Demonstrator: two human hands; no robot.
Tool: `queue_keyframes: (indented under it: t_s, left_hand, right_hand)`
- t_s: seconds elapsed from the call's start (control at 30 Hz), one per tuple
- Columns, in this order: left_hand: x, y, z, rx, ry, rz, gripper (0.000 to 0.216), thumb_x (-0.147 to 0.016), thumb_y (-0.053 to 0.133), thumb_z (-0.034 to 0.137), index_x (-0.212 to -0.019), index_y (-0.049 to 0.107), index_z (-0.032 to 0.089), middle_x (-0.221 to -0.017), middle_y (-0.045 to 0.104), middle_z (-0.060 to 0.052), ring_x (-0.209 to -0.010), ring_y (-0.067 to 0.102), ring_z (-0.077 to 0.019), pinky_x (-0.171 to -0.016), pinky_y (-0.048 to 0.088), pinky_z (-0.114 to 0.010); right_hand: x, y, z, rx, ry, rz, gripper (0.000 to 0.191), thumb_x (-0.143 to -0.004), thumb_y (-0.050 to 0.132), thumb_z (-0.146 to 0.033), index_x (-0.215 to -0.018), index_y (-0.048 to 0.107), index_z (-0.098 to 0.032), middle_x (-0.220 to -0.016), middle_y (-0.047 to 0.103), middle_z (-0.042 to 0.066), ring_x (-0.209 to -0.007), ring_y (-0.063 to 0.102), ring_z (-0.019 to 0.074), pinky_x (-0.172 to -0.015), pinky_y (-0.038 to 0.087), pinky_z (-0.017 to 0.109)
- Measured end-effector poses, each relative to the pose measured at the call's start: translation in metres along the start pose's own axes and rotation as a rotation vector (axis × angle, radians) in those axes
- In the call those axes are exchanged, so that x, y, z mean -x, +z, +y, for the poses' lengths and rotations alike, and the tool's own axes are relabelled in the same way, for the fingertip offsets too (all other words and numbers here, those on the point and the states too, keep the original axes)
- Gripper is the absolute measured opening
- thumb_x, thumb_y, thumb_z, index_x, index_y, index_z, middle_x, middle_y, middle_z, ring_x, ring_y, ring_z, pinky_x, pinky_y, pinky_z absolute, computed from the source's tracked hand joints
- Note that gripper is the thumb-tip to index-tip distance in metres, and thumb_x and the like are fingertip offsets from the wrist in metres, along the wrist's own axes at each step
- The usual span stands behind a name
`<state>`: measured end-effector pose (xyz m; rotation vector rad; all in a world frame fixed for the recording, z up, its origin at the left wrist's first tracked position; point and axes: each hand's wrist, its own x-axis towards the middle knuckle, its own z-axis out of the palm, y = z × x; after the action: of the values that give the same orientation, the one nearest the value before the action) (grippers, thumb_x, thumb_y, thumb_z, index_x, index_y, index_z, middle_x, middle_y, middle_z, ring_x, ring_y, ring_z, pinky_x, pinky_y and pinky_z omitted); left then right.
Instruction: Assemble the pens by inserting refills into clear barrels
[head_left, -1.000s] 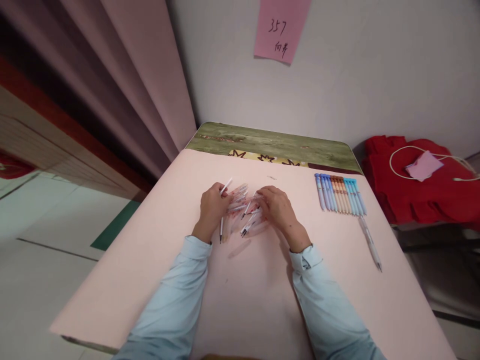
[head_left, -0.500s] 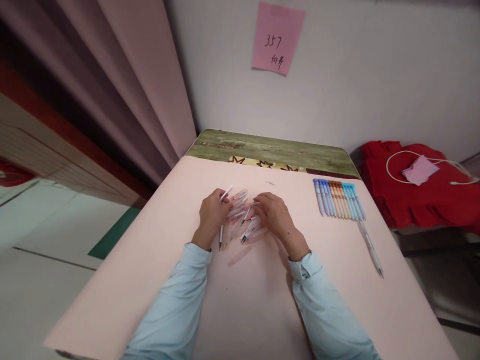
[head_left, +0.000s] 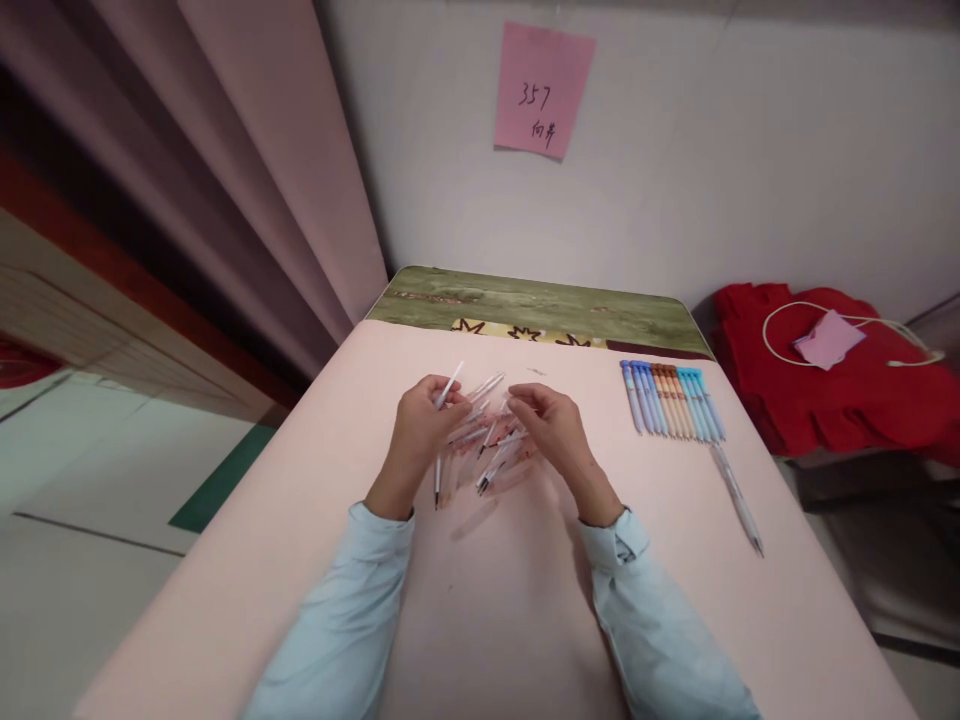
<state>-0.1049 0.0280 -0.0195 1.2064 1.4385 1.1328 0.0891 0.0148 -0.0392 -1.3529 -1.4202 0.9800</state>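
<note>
My left hand (head_left: 424, 430) is closed on a thin white pen refill (head_left: 451, 382), whose end sticks up past the thumb. Below that hand, a white stick with a dark tip (head_left: 438, 485) points toward me; whether it is the same refill I cannot tell. My right hand (head_left: 553, 425) is pinched just above the pile, with a small pale end at its fingertips that I cannot make out. Between both hands lies a loose pile of clear pen barrels (head_left: 469, 432) and white refills (head_left: 491, 470) with dark tips, pointing various ways.
To the right, a neat row of blue, orange and light-blue pens (head_left: 671, 400) lies side by side. Below it rests a single clear pen (head_left: 736, 500). A pink note (head_left: 545, 90) hangs on the wall. Beyond the table's right edge are red cloth (head_left: 840, 400) and a white cable (head_left: 780, 350).
My right hand has lifted slightly off the pile, its fingertips drawing back a little. My left hand has tilted, and its refill stands a bit steeper. The view has shifted slightly.
</note>
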Motion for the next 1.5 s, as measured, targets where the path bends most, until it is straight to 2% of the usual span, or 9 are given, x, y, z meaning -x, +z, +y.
queue_keyframes:
  t_s: [0.13,0.27,0.4,0.53,0.67,0.87,1.1,1.33,1.5]
  left_hand:
    - [0.018,0.017,0.02,0.326,-0.147,-0.154,0.049,-0.053,0.087,0.029,-0.093,0.062,0.016,-0.074,0.065,0.002,-0.063,0.063,-0.0139,-0.064,0.052,-0.029]
    - [0.028,0.031,0.027,0.374,-0.136,-0.15,0.047,-0.056,0.088,0.033,-0.092,0.063,0.016,-0.073,0.064,0.002,-0.061,0.061,-0.011,-0.059,0.049,-0.024]
    - [0.032,0.037,0.033,0.424,-0.128,-0.186,0.036,-0.072,0.077,0.046,-0.086,0.064,0.015,-0.075,0.065,-0.002,-0.048,0.046,-0.0052,-0.043,0.034,-0.019]
    - [0.035,0.038,0.038,0.502,-0.148,-0.281,0.032,-0.073,0.074,0.04,-0.089,0.066,0.014,-0.076,0.066,-0.005,-0.049,0.046,-0.0062,-0.041,0.027,-0.018]
    - [0.038,0.04,0.04,0.477,-0.185,-0.283,0.027,-0.073,0.073,0.036,-0.088,0.065,0.014,-0.075,0.067,-0.005,-0.05,0.047,-0.0069,-0.042,0.029,-0.019]
    - [0.041,0.043,0.042,0.443,-0.181,-0.281,0.024,-0.075,0.072,0.036,-0.083,0.063,0.016,-0.066,0.058,0.001,-0.048,0.043,-0.0053,-0.042,0.026,-0.018]
    - [0.043,0.039,0.043,0.407,-0.153,-0.302,0.034,-0.073,0.078,0.043,-0.07,0.056,0.017,-0.059,0.05,0.004,-0.047,0.038,-0.0051,-0.043,0.022,-0.02]
    - [0.042,0.035,0.047,0.418,-0.127,-0.298,0.03,-0.07,0.081,0.038,-0.074,0.06,0.017,-0.054,0.047,0.005,-0.047,0.037,-0.0056,-0.044,0.022,-0.02]
    - [0.044,0.034,0.047,0.427,-0.134,-0.298,0.029,-0.074,0.078,0.038,-0.073,0.059,0.017,-0.06,0.053,0.003,-0.049,0.039,-0.0057,-0.045,0.023,-0.02]
  right_hand:
    - [0.003,0.006,-0.015,-0.544,0.159,-0.089,0.04,-0.073,0.078,-0.043,-0.105,0.071,-0.02,-0.088,0.074,0.003,-0.075,0.067,0.0171,-0.071,0.052,0.03]
    - [0.004,-0.001,-0.026,-0.63,0.191,-0.077,0.036,-0.07,0.081,-0.043,-0.095,0.073,-0.018,-0.083,0.073,0.003,-0.073,0.065,0.0147,-0.069,0.051,0.027]
    - [-0.002,-0.017,-0.027,-0.689,0.208,0.014,0.032,-0.074,0.079,-0.042,-0.095,0.07,-0.02,-0.089,0.074,0.003,-0.074,0.066,0.0123,-0.063,0.05,0.022]
    - [-0.01,-0.032,-0.02,-0.937,0.244,0.041,0.025,-0.079,0.075,-0.038,-0.098,0.068,-0.022,-0.089,0.073,0.001,-0.068,0.065,0.0097,-0.059,0.053,0.02]
    - [-0.012,-0.032,-0.014,-1.078,0.318,0.097,0.017,-0.079,0.076,-0.029,-0.091,0.067,-0.021,-0.084,0.073,0.0,-0.063,0.064,0.0084,-0.057,0.055,0.017]
    - [-0.006,-0.022,-0.021,-0.968,0.365,0.039,0.029,-0.077,0.076,-0.035,-0.101,0.068,-0.021,-0.086,0.073,0.0,-0.063,0.063,0.0082,-0.057,0.052,0.018]
    - [0.003,-0.018,-0.038,-0.641,0.131,-0.102,0.037,-0.074,0.078,-0.041,-0.105,0.072,-0.02,-0.078,0.071,0.0,-0.063,0.061,0.011,-0.061,0.049,0.023]
    - [0.007,-0.019,-0.045,-0.558,0.101,-0.184,0.032,-0.074,0.079,-0.041,-0.1,0.076,-0.022,-0.078,0.07,0.0,-0.067,0.062,0.0121,-0.067,0.052,0.027]
    - [0.008,-0.022,-0.047,-0.584,0.078,-0.218,0.043,-0.078,0.076,-0.04,-0.117,0.07,-0.023,-0.077,0.067,-0.002,-0.067,0.062,0.0121,-0.068,0.053,0.028]
